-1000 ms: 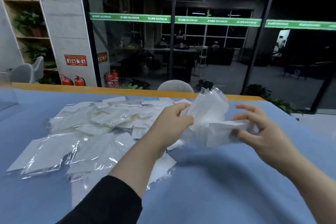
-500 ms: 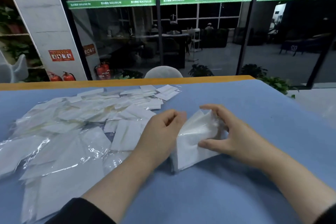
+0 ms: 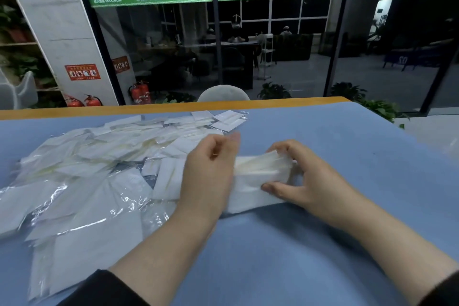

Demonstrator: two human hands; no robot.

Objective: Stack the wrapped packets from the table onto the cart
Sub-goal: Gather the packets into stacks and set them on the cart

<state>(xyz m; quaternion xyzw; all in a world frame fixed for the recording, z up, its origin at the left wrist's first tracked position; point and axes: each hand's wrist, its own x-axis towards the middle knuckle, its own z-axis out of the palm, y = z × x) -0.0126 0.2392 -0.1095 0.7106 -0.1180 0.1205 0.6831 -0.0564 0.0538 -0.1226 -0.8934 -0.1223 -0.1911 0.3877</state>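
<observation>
Near the table's [image 3: 347, 146] middle, left hand [image 3: 211, 169] and right hand [image 3: 305, 179] clamp a bundle of wrapped packets [image 3: 258, 181] by its ends; the slippery wrappers could slide out and scatter when lifted

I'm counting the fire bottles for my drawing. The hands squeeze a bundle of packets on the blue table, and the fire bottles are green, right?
Not green. The head view shows the fire extinguishers are red. The left hand and right hand do hold the bundle of packets on the blue table.

Dark glass wall [image 3: 273, 40], seemingly a marble pillar [image 3: 57, 20]
</observation>
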